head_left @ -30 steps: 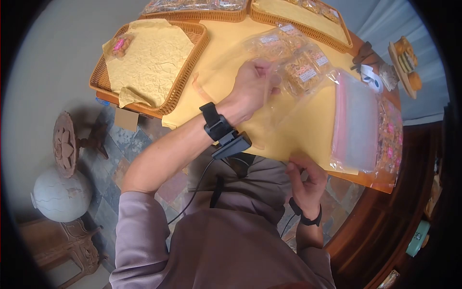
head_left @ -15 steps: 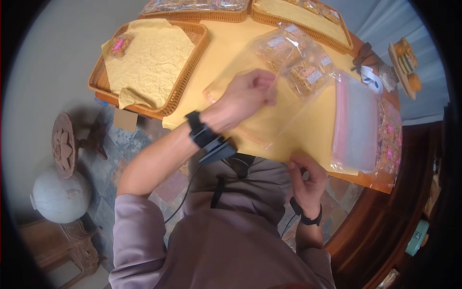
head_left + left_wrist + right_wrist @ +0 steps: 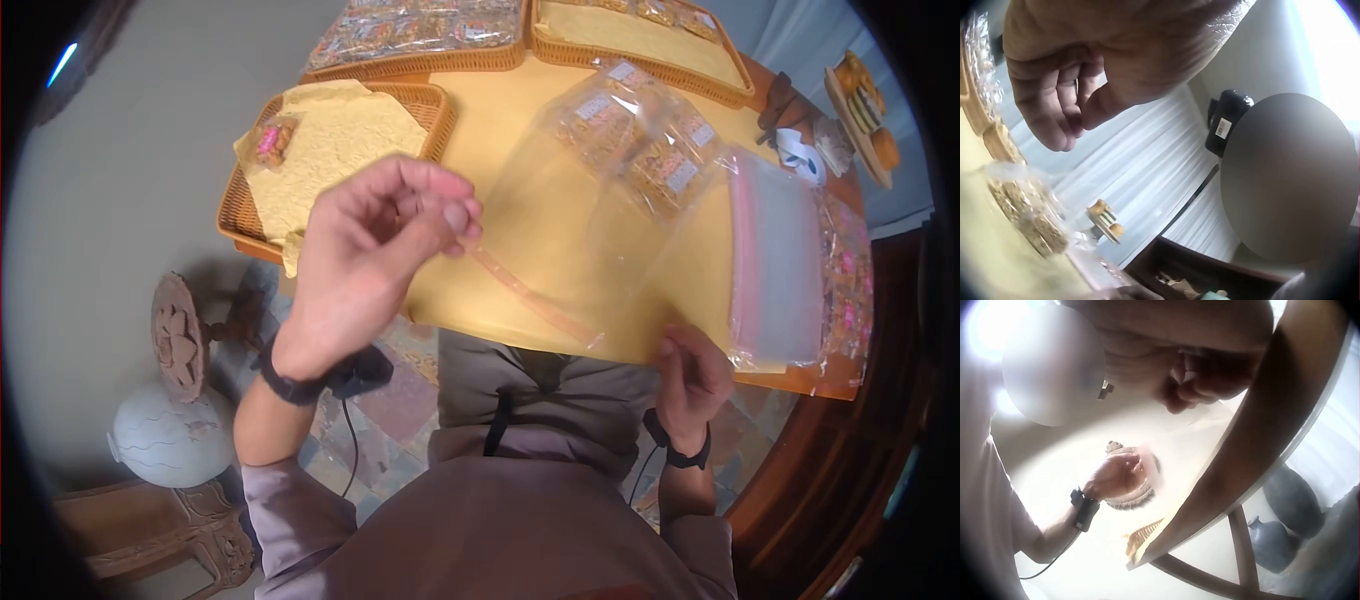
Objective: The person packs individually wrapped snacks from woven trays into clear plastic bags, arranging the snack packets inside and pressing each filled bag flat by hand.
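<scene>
A large clear bag (image 3: 610, 215) lies on the yellow table cover, with several labelled packets of snacks (image 3: 668, 170) in its far end. My left hand (image 3: 365, 250) is raised at the bag's near-left corner, pinching the edge with the orange strip (image 3: 530, 300) between thumb and forefinger. In the left wrist view the left hand (image 3: 1104, 69) has its fingertips together. At the table's near edge, my right hand (image 3: 697, 385) hangs with loosely curled fingers and no visible object in it. The right wrist view shows the right hand (image 3: 1185, 356) in shadow.
A paper-lined wicker tray (image 3: 440, 125) with one pink-labelled packet (image 3: 271, 143) stands left. Two more trays (image 3: 420, 68) line the far side. Flat clear bags (image 3: 783, 265) and pink-labelled packets (image 3: 846, 290) lie right. A food stand (image 3: 862, 125) is beyond.
My left hand has moved left and up from the middle of the bag, drawing its strip edge along. The right hand keeps its pose. The head view has shifted slightly.
</scene>
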Available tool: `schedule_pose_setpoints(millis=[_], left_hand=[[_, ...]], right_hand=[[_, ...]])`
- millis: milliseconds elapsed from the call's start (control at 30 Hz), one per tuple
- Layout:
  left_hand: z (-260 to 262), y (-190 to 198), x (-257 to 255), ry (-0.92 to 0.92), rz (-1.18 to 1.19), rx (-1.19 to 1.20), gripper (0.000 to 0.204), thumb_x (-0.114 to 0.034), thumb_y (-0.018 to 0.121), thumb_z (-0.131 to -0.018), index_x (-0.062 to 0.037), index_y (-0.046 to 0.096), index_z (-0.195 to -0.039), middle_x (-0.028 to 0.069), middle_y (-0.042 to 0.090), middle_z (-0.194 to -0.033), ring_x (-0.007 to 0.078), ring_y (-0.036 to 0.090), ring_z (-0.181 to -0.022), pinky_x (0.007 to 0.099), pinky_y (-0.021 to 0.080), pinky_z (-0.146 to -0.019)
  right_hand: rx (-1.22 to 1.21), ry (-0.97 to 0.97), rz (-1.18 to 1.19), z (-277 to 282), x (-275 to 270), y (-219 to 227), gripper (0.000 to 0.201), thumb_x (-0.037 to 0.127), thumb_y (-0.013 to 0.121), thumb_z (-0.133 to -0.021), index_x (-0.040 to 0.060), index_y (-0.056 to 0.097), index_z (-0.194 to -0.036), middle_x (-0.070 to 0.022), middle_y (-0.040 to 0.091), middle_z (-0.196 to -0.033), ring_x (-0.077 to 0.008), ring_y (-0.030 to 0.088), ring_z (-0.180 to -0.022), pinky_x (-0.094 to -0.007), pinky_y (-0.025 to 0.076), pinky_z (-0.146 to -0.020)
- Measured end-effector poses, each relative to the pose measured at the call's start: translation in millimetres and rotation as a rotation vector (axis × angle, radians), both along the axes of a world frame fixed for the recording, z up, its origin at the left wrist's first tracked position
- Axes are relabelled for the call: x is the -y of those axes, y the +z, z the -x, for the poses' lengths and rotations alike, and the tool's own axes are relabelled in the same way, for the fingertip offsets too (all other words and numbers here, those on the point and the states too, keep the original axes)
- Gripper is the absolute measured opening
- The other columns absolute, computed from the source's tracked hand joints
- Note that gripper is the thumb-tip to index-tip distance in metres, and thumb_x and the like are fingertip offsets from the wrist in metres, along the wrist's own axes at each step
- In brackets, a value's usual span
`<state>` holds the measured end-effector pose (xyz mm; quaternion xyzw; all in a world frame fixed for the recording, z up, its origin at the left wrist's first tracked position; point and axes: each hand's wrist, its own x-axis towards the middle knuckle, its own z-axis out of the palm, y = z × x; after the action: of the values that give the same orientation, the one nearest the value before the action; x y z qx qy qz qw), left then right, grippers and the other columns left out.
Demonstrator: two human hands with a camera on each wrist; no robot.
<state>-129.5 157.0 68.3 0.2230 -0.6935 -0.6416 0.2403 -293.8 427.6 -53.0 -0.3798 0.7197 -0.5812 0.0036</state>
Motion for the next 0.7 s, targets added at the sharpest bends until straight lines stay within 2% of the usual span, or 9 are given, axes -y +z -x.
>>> schedule_pose_setpoints(millis=[167,200,333,467,533,567,633,667,700], left_hand=[[45.6,7.9,63.0,-0.05,0.242,0.148,0.012,-0.009,0.067,-0.1,-0.0004,0.068,-0.108,0.0051,0.073,-0.096,0.0123,0.07,-0.088,0.0268,0.056,-0.078],[57.7,7.6,74.8,-0.073,0.307,0.203,0.013,-0.011,0.067,-0.1,-0.001,0.068,-0.108,0.0038,0.073,-0.096,0.0117,0.07,-0.088,0.0261,0.055,-0.079],[105.4,3.7,109.9,-0.152,0.426,0.357,0.014,-0.014,0.067,-0.099,-0.0029,0.069,-0.108,0.0007,0.072,-0.098,0.01,0.07,-0.09,0.0261,0.055,-0.079],[161.6,6.2,125.9,-0.177,0.695,0.453,0.021,-0.016,0.067,-0.097,0.0011,0.067,-0.11,0.0054,0.072,-0.098,0.0147,0.071,-0.09,0.0302,0.055,-0.079],[192.7,10.6,130.0,-0.236,1.135,0.538,0.032,-0.019,0.068,-0.094,0.0054,0.064,-0.115,0.0134,0.072,-0.1,0.0214,0.071,-0.093,0.0351,0.056,-0.083],[208.0,6.2,136.7,-0.231,1.134,0.542,0.032,-0.019,0.068,-0.094,0.0054,0.064,-0.115,0.0134,0.072,-0.1,0.0214,0.071,-0.093,0.0351,0.056,-0.083],[241.5,-5.0,151.8,-0.189,1.49,0.526,0.039,-0.022,0.068,-0.094,0.0072,0.062,-0.12,0.0209,0.07,-0.104,0.0268,0.07,-0.098,0.0381,0.055,-0.088],[259.2,-2.0,156.6,-0.203,1.395,0.635,0.051,-0.027,0.074,-0.089,0.0053,0.061,-0.127,0.02,0.07,-0.116,0.0259,0.068,-0.107,0.04,0.053,-0.094],[272.7,0.6,154.6,-0.211,1.395,0.637,0.051,-0.027,0.074,-0.089,0.0053,0.061,-0.127,0.02,0.07,-0.116,0.0259,0.068,-0.107,0.04,0.053,-0.094]], right_hand=[[-0.144,-0.089,-0.084,9.0,-2.2,-9.2,0.012,-0.006,0.07,-0.086,-0.001,0.071,-0.097,-0.0099,0.064,-0.072,-0.0162,0.056,-0.054,-0.0289,0.044,-0.053],[-0.184,-0.067,-0.135,7.4,0.6,-3.4,0.01,-0.004,0.071,-0.085,0.0005,0.071,-0.094,-0.0122,0.065,-0.074,-0.023,0.059,-0.057,-0.0329,0.046,-0.054],[-0.366,0.099,-0.237,11.9,7.1,-2.4,0.013,-0.001,0.073,-0.082,0.0028,0.07,-0.094,-0.0123,0.067,-0.078,-0.0324,0.066,-0.069,-0.0404,0.052,-0.059],[-0.431,0.103,-0.248,11.2,15.7,-7.6,0.019,0.001,0.074,-0.081,0.0033,0.069,-0.099,-0.0117,0.067,-0.078,-0.03,0.069,-0.072,-0.0415,0.056,-0.064],[-0.406,0.128,-0.248,11.4,16.6,-5.0,0.018,0.001,0.074,-0.08,0.0033,0.07,-0.098,-0.0109,0.067,-0.077,-0.0292,0.069,-0.071,-0.0414,0.057,-0.066],[-0.387,0.145,-0.245,12.8,17.2,-3.4,0.017,0.001,0.075,-0.08,0.0033,0.07,-0.096,-0.0102,0.066,-0.076,-0.0284,0.068,-0.071,-0.0412,0.058,-0.067],[-0.341,0.145,-0.201,16.1,18.0,-0.7,0.015,0.0,0.075,-0.078,0.0034,0.071,-0.092,-0.0084,0.065,-0.072,-0.0261,0.067,-0.066,-0.0407,0.06,-0.069],[-0.316,0.174,-0.167,18.2,17.6,0.9,0.013,0.001,0.076,-0.078,0.0038,0.072,-0.091,-0.0071,0.064,-0.07,-0.025,0.066,-0.064,-0.0402,0.06,-0.07],[-0.289,0.203,-0.133,19.5,17.1,0.3,0.011,0.002,0.076,-0.079,0.0042,0.072,-0.089,-0.0058,0.064,-0.068,-0.0238,0.065,-0.062,-0.0397,0.06,-0.07]])
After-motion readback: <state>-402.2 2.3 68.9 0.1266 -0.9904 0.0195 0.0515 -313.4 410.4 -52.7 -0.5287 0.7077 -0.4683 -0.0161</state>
